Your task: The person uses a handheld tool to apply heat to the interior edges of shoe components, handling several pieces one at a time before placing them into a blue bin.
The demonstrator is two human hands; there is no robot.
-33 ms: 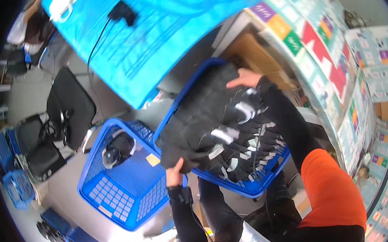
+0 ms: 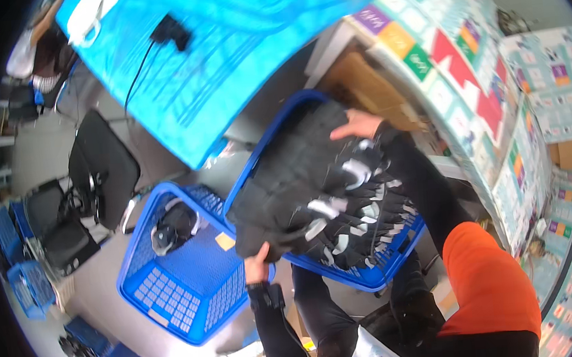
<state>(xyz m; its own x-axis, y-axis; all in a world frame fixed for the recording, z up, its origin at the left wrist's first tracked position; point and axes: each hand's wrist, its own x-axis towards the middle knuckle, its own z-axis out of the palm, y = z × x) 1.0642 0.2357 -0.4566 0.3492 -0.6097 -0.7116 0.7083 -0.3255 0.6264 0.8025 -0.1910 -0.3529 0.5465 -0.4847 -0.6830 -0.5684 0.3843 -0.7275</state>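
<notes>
Between my hands is a bundle of black fabric pieces [image 2: 285, 172] with white tabs along one side; their exact kind I cannot make out. It lies across a large blue plastic basket [image 2: 370, 283], over more black pieces with white tabs [image 2: 372, 232]. My left hand [image 2: 257, 262] is closed on the bundle's near left corner, its thumb on top. At the far right end, my right hand [image 2: 357, 126] grips the bundle with the thumb extended over it, other fingers partly hidden.
A second blue basket [image 2: 177, 331] stands to the left, with a dark item with grey parts [image 2: 175, 227] inside. Beyond is a blue-covered table [image 2: 221, 62] with a black corded device [image 2: 171, 32]. Black chairs [image 2: 101, 167] are at left; a label-covered board [image 2: 455, 95] borders the right.
The whole view has shifted slightly. Both hands keep their hold on the black bundle, which has barely moved over the basket.
</notes>
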